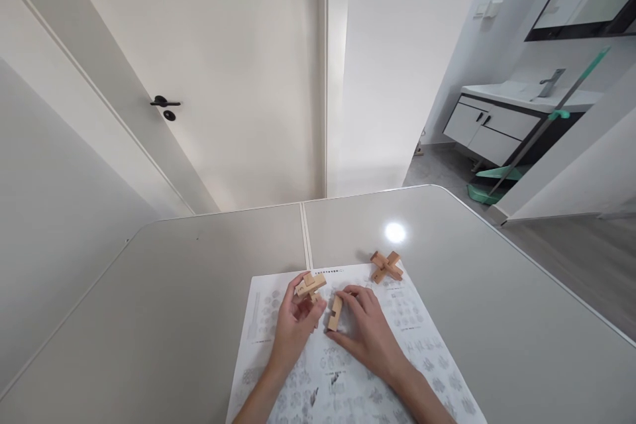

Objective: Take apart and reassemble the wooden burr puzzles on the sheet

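My left hand (294,326) is closed around a small cluster of joined wooden puzzle pieces (311,284), held just above a printed instruction sheet (422,338). Close beside it, my right hand (366,326) pinches a single notched wooden bar (335,313) that stands on end on the sheet. The bar and the cluster are a finger's width apart. An assembled wooden cross-shaped puzzle (386,266) lies at the sheet's far right corner, untouched.
The sheet lies on a grey table (149,305) with a seam down the middle. Beyond it are a white door with a black handle (163,103), a vanity with a sink (517,112) and a green mop (501,180) at the right.
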